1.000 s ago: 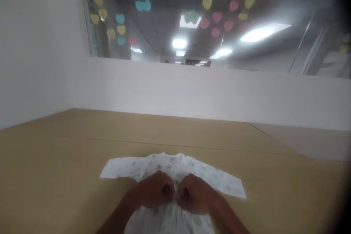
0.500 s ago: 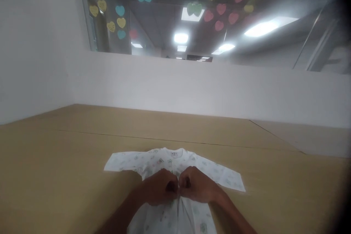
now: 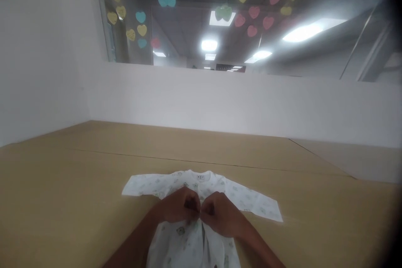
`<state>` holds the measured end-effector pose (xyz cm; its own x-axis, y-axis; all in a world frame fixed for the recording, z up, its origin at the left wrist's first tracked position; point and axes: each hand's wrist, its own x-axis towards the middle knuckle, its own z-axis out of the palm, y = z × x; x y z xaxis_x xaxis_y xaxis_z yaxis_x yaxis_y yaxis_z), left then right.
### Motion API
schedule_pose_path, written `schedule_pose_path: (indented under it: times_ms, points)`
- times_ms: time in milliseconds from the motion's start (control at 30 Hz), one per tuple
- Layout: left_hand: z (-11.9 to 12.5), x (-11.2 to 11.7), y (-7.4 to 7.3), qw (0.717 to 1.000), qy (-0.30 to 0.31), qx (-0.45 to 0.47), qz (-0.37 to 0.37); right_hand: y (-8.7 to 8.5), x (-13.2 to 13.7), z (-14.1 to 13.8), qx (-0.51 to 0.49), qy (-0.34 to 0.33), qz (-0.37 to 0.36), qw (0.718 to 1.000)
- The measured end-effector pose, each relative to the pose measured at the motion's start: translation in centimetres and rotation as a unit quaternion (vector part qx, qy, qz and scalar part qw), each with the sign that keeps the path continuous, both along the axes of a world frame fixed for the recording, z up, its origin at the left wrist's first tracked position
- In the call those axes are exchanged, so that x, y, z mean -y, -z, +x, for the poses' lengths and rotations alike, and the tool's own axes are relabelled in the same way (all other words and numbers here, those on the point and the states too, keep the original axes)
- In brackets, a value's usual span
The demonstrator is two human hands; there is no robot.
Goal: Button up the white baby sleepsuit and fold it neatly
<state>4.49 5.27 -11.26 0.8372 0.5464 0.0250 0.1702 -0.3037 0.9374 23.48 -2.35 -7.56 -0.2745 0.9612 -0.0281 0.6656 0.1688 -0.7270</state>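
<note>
A small white long-sleeved baby garment point(image 3: 176, 243) with a faint print lies spread front up, its neckline pointing away from me and both sleeves stretched out sideways. My left hand point(image 3: 180, 205) and my right hand point(image 3: 221, 213) meet over the middle of its front. Both are closed, fingertips pinching the cloth along the front opening. Whatever fastener may sit between the fingertips is hidden. Below the hands the front edges hang slightly lifted and apart, with folds showing.
The garment rests on a wood-coloured table point(image 3: 78, 192) with a thin seam across it. Behind stands a white wall point(image 3: 188, 96) below a window point(image 3: 188, 21) dotted with heart-shaped sticky notes. Another white wall point(image 3: 44, 58) borders the left side.
Both hands have shifted slightly up and to the left along the garment's front, still pinching. The view has tilted a little; the sleeves lie as before.
</note>
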Motion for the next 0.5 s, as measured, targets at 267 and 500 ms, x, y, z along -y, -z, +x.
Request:
schedule_pose_path:
  times_ms: [267,500]
  points:
    - [0.5,0.8,-0.3,0.999,-0.04,0.002,-0.001,-0.1,-0.4,0.8,-0.122,-0.029,-0.145,0.981]
    - [0.8,0.9,0.1,0.998,-0.051,0.028,-0.019,0.5,-0.4,0.3,-0.114,0.018,-0.154,0.981]
